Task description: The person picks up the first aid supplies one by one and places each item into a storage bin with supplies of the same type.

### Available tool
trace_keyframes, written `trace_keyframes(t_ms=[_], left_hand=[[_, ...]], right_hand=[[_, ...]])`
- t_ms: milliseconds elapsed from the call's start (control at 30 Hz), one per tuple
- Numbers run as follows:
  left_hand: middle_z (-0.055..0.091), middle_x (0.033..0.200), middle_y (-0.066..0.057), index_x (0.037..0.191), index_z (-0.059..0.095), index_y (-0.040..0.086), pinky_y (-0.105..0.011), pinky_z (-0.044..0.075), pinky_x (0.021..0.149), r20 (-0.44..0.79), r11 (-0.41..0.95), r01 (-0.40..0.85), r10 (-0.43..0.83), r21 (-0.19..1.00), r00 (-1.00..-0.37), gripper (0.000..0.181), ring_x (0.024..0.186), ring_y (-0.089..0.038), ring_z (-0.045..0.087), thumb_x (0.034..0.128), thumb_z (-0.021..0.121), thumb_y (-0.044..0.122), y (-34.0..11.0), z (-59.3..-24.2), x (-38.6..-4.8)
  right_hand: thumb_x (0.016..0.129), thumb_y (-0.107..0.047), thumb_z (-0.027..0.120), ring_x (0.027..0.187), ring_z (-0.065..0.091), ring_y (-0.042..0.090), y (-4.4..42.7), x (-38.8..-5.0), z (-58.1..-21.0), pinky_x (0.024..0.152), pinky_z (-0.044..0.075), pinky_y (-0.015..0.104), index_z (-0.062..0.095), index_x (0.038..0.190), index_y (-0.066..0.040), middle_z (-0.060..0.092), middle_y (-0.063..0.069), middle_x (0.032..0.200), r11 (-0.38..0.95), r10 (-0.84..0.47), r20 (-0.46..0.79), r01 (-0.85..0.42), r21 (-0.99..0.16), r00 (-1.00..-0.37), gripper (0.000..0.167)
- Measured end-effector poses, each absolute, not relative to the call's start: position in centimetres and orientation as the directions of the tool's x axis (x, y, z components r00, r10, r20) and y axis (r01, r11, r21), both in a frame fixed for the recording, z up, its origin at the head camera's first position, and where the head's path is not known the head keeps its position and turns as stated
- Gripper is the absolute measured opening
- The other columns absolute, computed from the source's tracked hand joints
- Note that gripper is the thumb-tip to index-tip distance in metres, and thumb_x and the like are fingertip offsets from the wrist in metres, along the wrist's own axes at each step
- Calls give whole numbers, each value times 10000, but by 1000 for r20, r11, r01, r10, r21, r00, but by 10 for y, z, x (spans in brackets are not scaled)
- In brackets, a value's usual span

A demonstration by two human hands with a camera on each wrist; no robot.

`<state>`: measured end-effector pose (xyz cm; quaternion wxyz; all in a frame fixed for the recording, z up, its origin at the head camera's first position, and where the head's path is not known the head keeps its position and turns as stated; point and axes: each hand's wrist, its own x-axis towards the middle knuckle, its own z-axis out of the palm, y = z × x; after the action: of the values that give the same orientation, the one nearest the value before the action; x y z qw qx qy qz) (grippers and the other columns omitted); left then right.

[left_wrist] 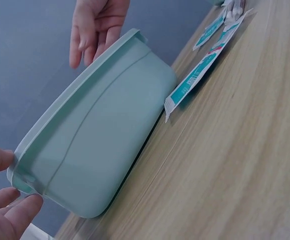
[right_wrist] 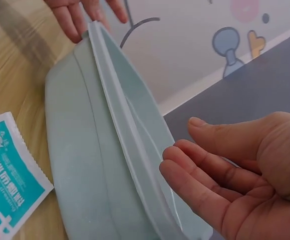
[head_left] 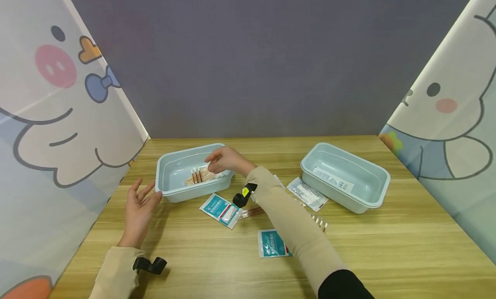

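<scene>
In the head view, my left hand (head_left: 138, 211) touches the near left corner of the left light-blue basket (head_left: 193, 193), fingers relaxed at its rim. In the left wrist view, fingertips of my left hand (left_wrist: 7, 207) rest on the end of the basket (left_wrist: 100, 130). Over the basket's right part hovers my right hand (head_left: 228, 160), its fingers loosely bent and holding nothing. Bundled cotton swabs (head_left: 201, 175) lie inside, below it. The right wrist view shows my right hand (right_wrist: 239, 175) beside the rim of the basket (right_wrist: 92, 145), thumb and fingers apart.
A second light-blue basket (head_left: 341, 178) stands at the right. Between the baskets lie a white packet (head_left: 307, 193), a teal gauze packet (head_left: 221, 210), another teal packet (head_left: 272, 243) and swab packs (head_left: 252, 211), partly hidden by my right arm. A grey wall rises behind the table.
</scene>
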<state>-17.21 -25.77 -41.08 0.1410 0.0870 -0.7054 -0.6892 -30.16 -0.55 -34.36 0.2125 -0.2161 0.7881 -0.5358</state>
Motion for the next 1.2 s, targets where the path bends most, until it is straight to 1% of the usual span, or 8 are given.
trace_keyframes(t_ms=[233, 300, 467, 533, 667, 800, 1000, 1200], left_hand=[[344, 1504, -234, 1587, 76, 90, -93, 522, 840, 60, 31, 53, -313, 998, -948, 750, 962, 58, 581, 1005, 540, -7, -259, -409, -172], [345, 1508, -228, 1588, 76, 98, -90, 519, 840, 55, 35, 46, -312, 998, -949, 750, 968, 57, 577, 1008, 542, 6, -259, -408, -172], [349, 1503, -237, 1584, 79, 83, -84, 517, 834, 59, 41, 48, -314, 998, -948, 739, 951, 56, 580, 1008, 537, 6, -258, -405, -172], [350, 1504, -243, 1582, 81, 78, -83, 517, 833, 61, 42, 51, -315, 998, -947, 740, 950, 57, 580, 1006, 539, 2, -258, -405, -172], [352, 1507, -255, 1580, 84, 75, -83, 517, 830, 65, 42, 55, -312, 998, -948, 743, 955, 57, 582, 1003, 546, -2, -258, -405, -171], [356, 1503, -252, 1580, 87, 75, -82, 518, 824, 65, 45, 54, -309, 998, -949, 744, 959, 55, 583, 1001, 549, -4, -258, -406, -171], [362, 1497, -241, 1578, 95, 75, -84, 519, 825, 57, 39, 47, -313, 998, -948, 745, 970, 44, 592, 998, 555, -5, -258, -406, -171], [356, 1501, -233, 1579, 93, 72, -88, 521, 833, 48, 34, 40, -309, 999, -950, 740, 977, 41, 594, 1003, 554, 13, -257, -406, -170]], right_hand=[[922, 10, 691, 1001, 671, 391, 20, -301, -347, 802, 618, 333, 666, 1197, 76, 705, 191, 1044, 296, -542, -82, -99, -950, -836, 284], [919, 14, 694, 959, 683, 370, 27, -300, -347, 800, 618, 343, 669, 1188, 79, 707, 200, 1036, 294, -530, -83, -91, -951, -844, 278], [904, 43, 696, 818, 692, 217, 44, -298, -349, 893, 588, 459, 654, 1180, 118, 712, 191, 995, 293, -523, -83, -88, -952, -848, 289], [900, 54, 694, 825, 695, 235, 50, -296, -350, 922, 565, 509, 646, 1178, 134, 715, 184, 979, 293, -526, -82, -89, -952, -847, 293], [892, 61, 697, 848, 696, 248, 64, -291, -353, 851, 608, 429, 654, 1164, 133, 719, 164, 964, 320, -531, -82, -110, -941, -843, 284], [883, 94, 681, 782, 671, 140, 76, -285, -357, 778, 624, 337, 641, 1165, 153, 717, 152, 936, 331, -549, -87, -120, -936, -831, 291], [879, 114, 657, 755, 657, 101, 94, -277, -364, 807, 619, 398, 598, 1189, 194, 719, 112, 889, 365, -580, -127, -117, -924, -805, 326], [882, 73, 686, 765, 654, 117, 111, -269, -373, 776, 612, 349, 633, 1179, 154, 716, 75, 883, 425, -585, -168, -124, -897, -793, 313]])
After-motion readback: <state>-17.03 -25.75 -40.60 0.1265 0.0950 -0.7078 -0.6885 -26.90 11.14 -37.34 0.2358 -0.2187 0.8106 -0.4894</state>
